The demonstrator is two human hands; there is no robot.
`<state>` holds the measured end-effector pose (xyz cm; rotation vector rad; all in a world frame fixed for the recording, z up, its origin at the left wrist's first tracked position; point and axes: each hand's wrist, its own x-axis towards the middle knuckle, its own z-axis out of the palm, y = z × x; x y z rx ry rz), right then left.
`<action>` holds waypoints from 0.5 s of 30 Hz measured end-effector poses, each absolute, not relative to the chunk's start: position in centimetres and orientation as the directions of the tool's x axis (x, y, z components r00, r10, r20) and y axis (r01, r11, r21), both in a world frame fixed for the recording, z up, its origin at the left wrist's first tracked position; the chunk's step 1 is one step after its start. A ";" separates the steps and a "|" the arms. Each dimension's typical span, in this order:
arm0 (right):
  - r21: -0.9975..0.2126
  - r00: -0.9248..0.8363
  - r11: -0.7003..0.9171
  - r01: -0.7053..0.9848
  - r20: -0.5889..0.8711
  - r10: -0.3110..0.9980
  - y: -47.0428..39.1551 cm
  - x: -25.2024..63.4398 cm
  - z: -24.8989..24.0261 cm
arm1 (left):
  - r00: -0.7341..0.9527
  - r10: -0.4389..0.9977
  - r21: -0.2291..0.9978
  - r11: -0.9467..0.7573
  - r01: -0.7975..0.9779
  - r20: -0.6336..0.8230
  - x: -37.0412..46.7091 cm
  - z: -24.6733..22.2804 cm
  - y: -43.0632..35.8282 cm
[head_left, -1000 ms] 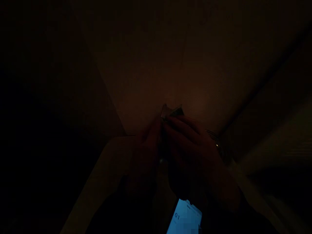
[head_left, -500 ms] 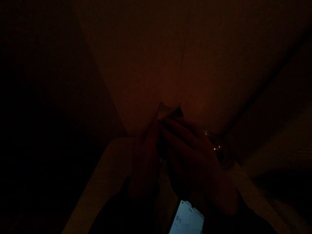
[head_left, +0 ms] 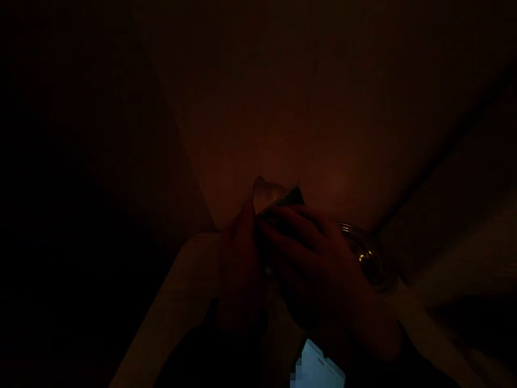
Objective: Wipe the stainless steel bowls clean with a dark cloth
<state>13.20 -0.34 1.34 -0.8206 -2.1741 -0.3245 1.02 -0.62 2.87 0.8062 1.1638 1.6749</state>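
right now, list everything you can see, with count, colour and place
packet-like item: 1, dark and reddish-brown, at the hands
phone: 1, pale blue lit screen, bottom edge
round-rimmed dish: 1, colour unclear, right, partly hidden
table: 1, dim brown, beneath the hands
wall or panel: 1, reddish brown, beyond the hands
sleeves: 2, black, lower middle
left hand: 1, dim red, at the item's left
right hand: 1, dim red, fingers across the item
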 end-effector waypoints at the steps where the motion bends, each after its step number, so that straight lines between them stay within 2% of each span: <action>1: -0.047 -0.470 0.747 0.663 0.750 0.465 -0.3 13.1 1.3 | -0.361 0.932 0.941 -0.138 -0.309 0.018 1.1 2.9 -0.7; 5: -0.093 -0.410 0.718 0.689 0.768 0.493 -0.2 13.0 1.3 | -0.368 0.930 0.951 -0.123 -0.283 0.011 1.1 3.6 -1.3; 10: -0.015 -0.467 0.743 0.669 0.769 0.436 0.1 13.2 1.1 | -0.336 0.921 0.969 -0.235 -0.073 0.198 0.6 3.2 -0.9; 15: 0.072 -0.500 0.746 0.662 0.784 0.368 0.0 12.9 1.0 | -0.355 0.929 0.964 -0.183 -0.192 0.106 0.6 3.4 -0.6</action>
